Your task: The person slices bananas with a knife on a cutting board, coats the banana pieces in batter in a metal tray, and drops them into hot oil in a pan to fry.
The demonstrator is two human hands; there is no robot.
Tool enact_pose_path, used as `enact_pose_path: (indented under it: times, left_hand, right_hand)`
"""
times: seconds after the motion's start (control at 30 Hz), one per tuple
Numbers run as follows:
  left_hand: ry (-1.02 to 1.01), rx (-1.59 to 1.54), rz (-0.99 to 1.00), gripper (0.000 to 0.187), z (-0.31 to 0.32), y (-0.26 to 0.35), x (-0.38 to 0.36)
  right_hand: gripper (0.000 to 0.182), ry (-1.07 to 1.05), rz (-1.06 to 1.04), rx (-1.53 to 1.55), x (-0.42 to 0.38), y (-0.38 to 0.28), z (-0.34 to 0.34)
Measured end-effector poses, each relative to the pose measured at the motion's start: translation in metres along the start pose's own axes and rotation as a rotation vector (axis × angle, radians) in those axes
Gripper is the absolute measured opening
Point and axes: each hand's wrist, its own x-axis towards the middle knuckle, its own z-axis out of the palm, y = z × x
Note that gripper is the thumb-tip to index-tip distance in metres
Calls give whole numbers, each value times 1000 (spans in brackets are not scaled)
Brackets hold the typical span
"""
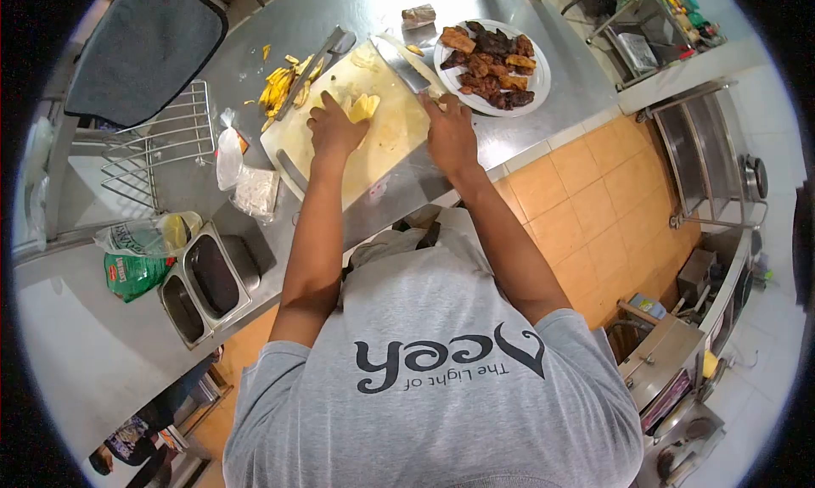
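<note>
A pale cutting board [395,140] lies at an angle on the steel counter. On it, my left hand [338,133] curls around some yellow slices [362,108], its thumb and fingers on either side of them. Closed at the board's right edge, my right hand [451,133] grips a knife [402,67], whose wide blade points up and to the left; the handle is mostly hidden by the fingers. Thin yellow strips [278,91] lie in a pile beyond the board's left side. A long metal utensil [316,68] rests across that pile and the board's edge.
A white plate [543,79] of browned fried pieces stands right of the board. A small wrapped block [418,16] lies behind. To the left are plastic bags [229,157], a wire rack [161,144], steel containers [212,276] and a green packet [136,274].
</note>
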Motion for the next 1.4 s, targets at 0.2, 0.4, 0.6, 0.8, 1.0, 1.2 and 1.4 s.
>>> enact_pose_path:
  times: [0.2,0.4,0.6,0.8,1.0,1.2,1.4]
  left_hand:
    - [43,-48,211,90,7,3,-5]
    - [-5,37,177,81,10,17,-1]
    - [-171,-33,79,72,4,17,8]
    - [-420,-608,-154,59,-18,2,10]
    - [-504,-895,-332,55,-22,0,-3]
    - [-341,-605,-106,55,13,-17,2]
    - [-406,-901,-290,50,1,-32,-3]
  right_hand:
    - [60,-49,-17,139,-1,0,-25]
    - [58,-62,-138,336,4,16,-47]
    - [59,-285,-184,538,-4,42,-81]
    - [54,-297,-171,713,-12,53,-82]
    - [49,-132,-132,696,-26,49,-73]
    - [38,-36,-130,491,20,9,-26]
    - [25,-407,-145,254,69,-10,-1]
